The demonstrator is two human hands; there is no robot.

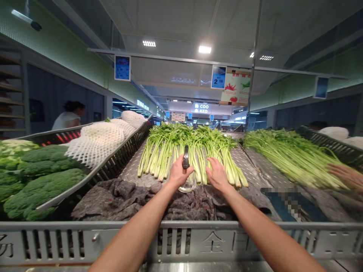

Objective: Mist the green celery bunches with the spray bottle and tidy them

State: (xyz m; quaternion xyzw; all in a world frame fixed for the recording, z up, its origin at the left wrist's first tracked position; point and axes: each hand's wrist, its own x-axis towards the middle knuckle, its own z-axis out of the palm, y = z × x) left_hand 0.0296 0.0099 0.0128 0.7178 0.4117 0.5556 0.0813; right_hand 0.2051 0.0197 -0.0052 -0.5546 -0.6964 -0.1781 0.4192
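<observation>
Head view. Landmark for all places: the celery.

Celery (195,145): one broad row of stalks, leaf ends at the far side, cut ends at the near side, laid on a worktop (131,172) of metal tread plate.

Hands: two, bare, set apart from each other at the near edge of the celery. Left hand (178,172): closed around a spray bottle (185,160), black head uppermost, clear base showing below the wrist side, held in front of the middle stalks. Right hand (217,173): over the lower stalks right of the celery's middle, thumb and forefinger slightly parted; other fingers hidden, so whether it grips a stalk cannot be told.

Cloth (113,196): dark grey, rumpled, along the near side of the celery.

Barrier (195,253): grey plastic, slotted, with moulded characters; nearer than the celery, beyond the cloth's near edge.

Crate (113,168): black, slatted, left of the celery; contents include broccoli (45,185) and pale produce in white foam netting (95,139).

Mirror panel (286,94): right of the celery, reflecting stalks and a hand.

Price card (219,77): blue, hung above the celery.

Person (66,117): white top, far left of the celery, behind the crate.
</observation>
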